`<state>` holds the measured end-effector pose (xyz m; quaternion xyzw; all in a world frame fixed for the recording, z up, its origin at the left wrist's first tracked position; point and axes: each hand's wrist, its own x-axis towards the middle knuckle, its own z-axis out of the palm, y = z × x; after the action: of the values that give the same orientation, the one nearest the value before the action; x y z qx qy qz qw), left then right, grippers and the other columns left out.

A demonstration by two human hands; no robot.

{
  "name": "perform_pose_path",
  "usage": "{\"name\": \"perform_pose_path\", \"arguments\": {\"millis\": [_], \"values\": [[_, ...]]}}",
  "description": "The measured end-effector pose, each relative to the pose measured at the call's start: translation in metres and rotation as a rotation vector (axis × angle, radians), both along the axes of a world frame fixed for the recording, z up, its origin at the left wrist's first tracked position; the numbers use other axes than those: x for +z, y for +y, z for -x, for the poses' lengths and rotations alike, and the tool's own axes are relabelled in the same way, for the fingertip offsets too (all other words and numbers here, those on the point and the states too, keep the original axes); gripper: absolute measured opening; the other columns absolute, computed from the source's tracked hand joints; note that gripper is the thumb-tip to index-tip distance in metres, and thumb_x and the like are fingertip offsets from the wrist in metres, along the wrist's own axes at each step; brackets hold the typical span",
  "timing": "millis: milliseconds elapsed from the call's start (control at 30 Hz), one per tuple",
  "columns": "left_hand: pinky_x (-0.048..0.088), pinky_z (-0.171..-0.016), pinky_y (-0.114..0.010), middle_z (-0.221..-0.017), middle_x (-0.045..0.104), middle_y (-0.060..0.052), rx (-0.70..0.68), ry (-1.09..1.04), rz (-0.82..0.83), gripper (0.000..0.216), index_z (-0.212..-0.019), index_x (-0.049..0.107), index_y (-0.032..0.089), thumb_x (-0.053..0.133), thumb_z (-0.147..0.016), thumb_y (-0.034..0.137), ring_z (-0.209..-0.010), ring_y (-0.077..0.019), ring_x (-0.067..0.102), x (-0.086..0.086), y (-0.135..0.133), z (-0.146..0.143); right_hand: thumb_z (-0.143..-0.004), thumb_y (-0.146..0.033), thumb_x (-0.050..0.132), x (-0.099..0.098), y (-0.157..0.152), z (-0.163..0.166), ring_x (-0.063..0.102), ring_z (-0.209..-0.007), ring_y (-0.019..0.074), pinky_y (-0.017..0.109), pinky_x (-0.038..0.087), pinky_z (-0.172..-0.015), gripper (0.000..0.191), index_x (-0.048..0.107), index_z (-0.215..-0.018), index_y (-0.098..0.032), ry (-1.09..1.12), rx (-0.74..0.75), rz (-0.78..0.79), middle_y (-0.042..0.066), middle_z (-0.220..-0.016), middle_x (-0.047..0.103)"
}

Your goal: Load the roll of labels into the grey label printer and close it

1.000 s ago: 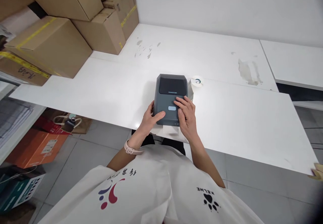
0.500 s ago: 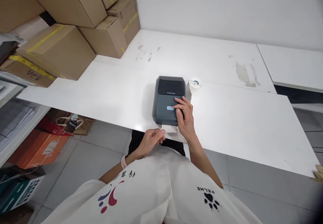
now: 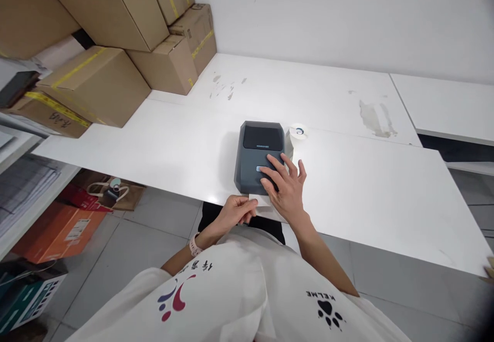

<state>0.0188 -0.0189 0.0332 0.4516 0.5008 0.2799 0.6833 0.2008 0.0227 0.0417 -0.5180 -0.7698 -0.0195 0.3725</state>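
- Grey printer (image 3: 252, 159): right hand (image 3: 288, 190) spread, fingertip at button (image 3: 258, 168).
- Left hand (image 3: 236, 212) clamped on paper strip (image 3: 262, 201).
- Likely paper-feeding step; next calls for steady pinch.

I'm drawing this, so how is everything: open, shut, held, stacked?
Printer: shut
Slip: sticking out of the printer
Roll: partly unrolled
Left hand: closed on the slip's edge
Right hand: open, resting on the printer
Boxes: stacked, some taped
Table: patchy

I see the right hand (image 3: 287, 187) spread on the label printer (image 3: 254, 158); at its six o'clock the left hand (image 3: 237, 212) pinches a paper strip (image 3: 262, 201); label roll (image 3: 296, 135) at two, cardboard boxes (image 3: 100, 87) at ten.
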Motion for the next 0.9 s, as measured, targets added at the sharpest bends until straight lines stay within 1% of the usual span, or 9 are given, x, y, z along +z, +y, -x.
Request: {"name": "perform_pose_path", "arguments": {"millis": [100,200,300,400,533,600,700,800,900], "values": [[0.028,-0.047,-0.024,-0.043,0.045,0.005,0.121,0.017,-0.102,0.051,-0.054,0.058,0.018,0.063,-0.086,0.057,-0.042,-0.0064,0.037,0.002,0.000,0.011,-0.103,-0.038,0.054,0.000,-0.003,0.000,0.042,-0.149,0.0280,0.057,0.012,-0.125,0.022,0.069,-0.118,-0.032,-0.013,0.004,0.056,0.000,-0.145,0.064],[0.028,-0.048,-0.025,-0.044,0.042,0.005,0.344,0.011,-0.230,0.049,-0.053,0.056,0.019,0.062,-0.088,0.053,-0.043,-0.0070,0.035,0.007,0.003,0.023,-0.102,-0.045,0.051,-0.005,-0.010,-0.001,0.031,-0.155,0.0314,0.062,0.017,-0.124,0.033,0.062,-0.129,-0.030,0.063,0.014,0.147,0.007,-0.161,0.046],[0.029,-0.048,-0.026,-0.047,0.044,0.004,0.530,0.004,-0.300,0.044,-0.054,0.056,0.020,0.060,-0.088,0.047,-0.046,-0.0080,0.037,0.011,0.010,0.034,-0.100,-0.053,0.050,-0.007,-0.019,-0.004,0.026,-0.157,0.0340,0.063,0.027,-0.121,0.058,0.040,-0.151,-0.028,0.222,0.027,0.180,0.014,-0.169,0.027],[0.032,-0.050,-0.025,-0.052,0.048,0.003,0.621,0.034,-0.320,0.036,-0.059,0.059,0.020,0.062,-0.086,0.042,-0.048,-0.0084,0.040,0.012,0.025,0.040,-0.102,-0.054,0.044,0.001,-0.017,-0.006,0.023,-0.158,0.0316,0.061,0.031,-0.122,0.069,0.017,-0.162,-0.032,0.355,0.090,0.175,0.012,-0.171,0.020],[0.050,-0.070,-0.027,-0.097,0.071,-0.005,0.544,0.115,-0.341,0.023,-0.096,0.069,0.021,0.065,-0.083,0.040,-0.084,-0.0150,0.064,0.010,0.060,0.035,-0.104,-0.059,0.031,0.027,0.021,-0.005,0.021,-0.159,0.0316,0.063,0.030,-0.124,0.071,0.000,-0.164,-0.036,0.393,0.142,0.073,0.008,-0.172,0.013],[0.052,-0.087,-0.032,-0.125,0.069,-0.009,0.452,0.175,-0.375,0.036,-0.115,0.066,0.022,0.065,-0.083,0.039,-0.112,-0.0208,0.064,0.010,0.079,0.027,-0.104,-0.060,0.023,0.044,0.054,-0.005,0.026,-0.157,0.0310,0.061,0.032,-0.123,0.069,-0.007,-0.163,-0.038,0.395,0.137,0.005,0.007,-0.172,0.010],[0.051,-0.096,-0.037,-0.143,0.060,-0.013,0.314,0.270,-0.393,0.053,-0.133,0.057,0.022,0.064,-0.083,0.038,-0.127,-0.0264,0.058,0.011,0.103,0.016,-0.105,-0.059,0.015,0.071,0.106,-0.005,0.026,-0.157,0.0299,0.057,0.033,-0.124,0.067,-0.013,-0.162,-0.038,0.403,0.130,-0.077,0.006,-0.172,0.008],[0.053,-0.094,-0.038,-0.148,0.056,-0.013,0.262,0.353,-0.415,0.066,-0.143,0.047,0.024,0.065,-0.081,0.036,-0.127,-0.0290,0.059,0.008,0.118,0.009,-0.103,-0.063,0.026,0.093,0.137,-0.009,0.018,-0.159,0.0327,0.059,0.028,-0.125,0.073,-0.005,-0.163,-0.034,0.363,0.122,-0.101,0.007,-0.171,0.012],[0.053,-0.094,-0.039,-0.146,0.058,-0.012,0.251,0.412,-0.456,0.071,-0.146,0.043,0.024,0.065,-0.080,0.034,-0.124,-0.0294,0.061,0.002,0.124,0.006,-0.100,-0.062,0.040,0.096,0.135,-0.012,0.015,-0.159,0.0369,0.063,0.026,-0.123,0.073,0.016,-0.162,-0.030,0.346,0.049,-0.134,0.010,-0.170,0.018]]}}
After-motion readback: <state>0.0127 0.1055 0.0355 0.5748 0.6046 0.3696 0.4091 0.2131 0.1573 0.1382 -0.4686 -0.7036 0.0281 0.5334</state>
